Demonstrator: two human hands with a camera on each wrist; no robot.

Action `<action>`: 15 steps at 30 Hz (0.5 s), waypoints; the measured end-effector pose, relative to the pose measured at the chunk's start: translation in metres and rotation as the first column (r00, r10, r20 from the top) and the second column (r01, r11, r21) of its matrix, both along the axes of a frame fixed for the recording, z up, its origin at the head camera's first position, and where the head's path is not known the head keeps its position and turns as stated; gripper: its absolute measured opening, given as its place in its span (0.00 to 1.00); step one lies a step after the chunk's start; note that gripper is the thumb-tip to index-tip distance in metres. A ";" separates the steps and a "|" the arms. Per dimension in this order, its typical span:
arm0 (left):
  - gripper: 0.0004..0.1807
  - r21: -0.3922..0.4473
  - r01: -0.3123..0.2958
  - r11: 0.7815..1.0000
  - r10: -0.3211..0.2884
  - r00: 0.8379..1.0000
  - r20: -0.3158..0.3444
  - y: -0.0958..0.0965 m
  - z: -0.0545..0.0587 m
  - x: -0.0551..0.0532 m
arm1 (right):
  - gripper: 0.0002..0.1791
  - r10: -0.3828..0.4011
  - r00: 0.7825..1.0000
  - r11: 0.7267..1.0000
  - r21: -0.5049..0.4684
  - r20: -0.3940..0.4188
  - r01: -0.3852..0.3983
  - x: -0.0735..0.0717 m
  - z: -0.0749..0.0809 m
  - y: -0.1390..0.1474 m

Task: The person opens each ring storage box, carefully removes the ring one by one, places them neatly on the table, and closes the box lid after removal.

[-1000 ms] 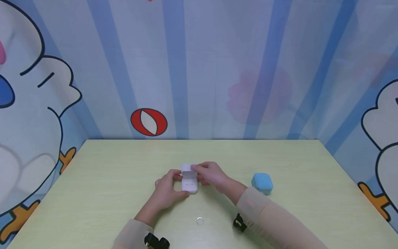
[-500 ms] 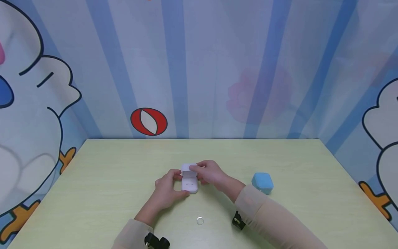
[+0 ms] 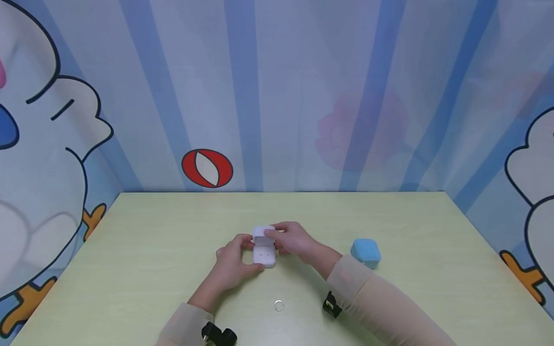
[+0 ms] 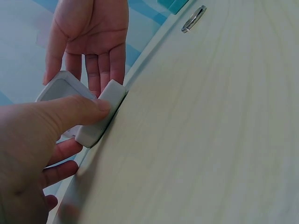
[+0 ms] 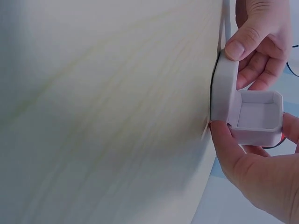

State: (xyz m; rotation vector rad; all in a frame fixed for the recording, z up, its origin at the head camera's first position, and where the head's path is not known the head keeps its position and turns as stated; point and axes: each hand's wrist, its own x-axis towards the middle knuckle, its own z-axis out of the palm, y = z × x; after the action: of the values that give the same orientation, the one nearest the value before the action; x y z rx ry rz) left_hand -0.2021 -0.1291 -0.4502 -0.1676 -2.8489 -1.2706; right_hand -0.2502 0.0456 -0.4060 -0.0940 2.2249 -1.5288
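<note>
A white ring box point(image 3: 264, 255) rests on the table with its lid point(image 3: 258, 231) raised. My left hand point(image 3: 232, 266) grips the base from the left, its thumb on the front edge, as the left wrist view also shows. From the right, my right hand point(image 3: 297, 242) holds the raised lid, its thumb on the lid's face and other fingers behind or beside the box. The right wrist view shows the lid's hollow inside point(image 5: 259, 114). On the table in front of the box lies a silver ring point(image 3: 279, 305), apart from both hands; it also shows in the left wrist view point(image 4: 194, 19).
A light-blue rounded box point(image 3: 365, 253) stands on the pale wooden table point(image 3: 173, 226), right of the hands and near the right forearm. The table's back edge meets a striped blue curtain point(image 3: 285, 96) printed with cartoon figures.
My right hand has shifted slightly left and away from me, with its thumb further over the lid. My left hand, the ring and the blue box stay in place.
</note>
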 end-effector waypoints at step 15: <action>0.37 -0.002 0.004 1.000 -0.004 1.000 -0.004 0.000 0.000 0.000 | 0.27 0.019 1.000 1.000 -0.004 0.001 -0.019 0.000 -0.002 0.002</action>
State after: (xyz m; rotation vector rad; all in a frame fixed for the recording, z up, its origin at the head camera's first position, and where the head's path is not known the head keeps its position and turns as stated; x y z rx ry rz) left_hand -0.2021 -0.1292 -0.4501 -0.1754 -2.8480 -1.2674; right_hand -0.2501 0.0473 -0.4083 -0.1150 2.2137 -1.5231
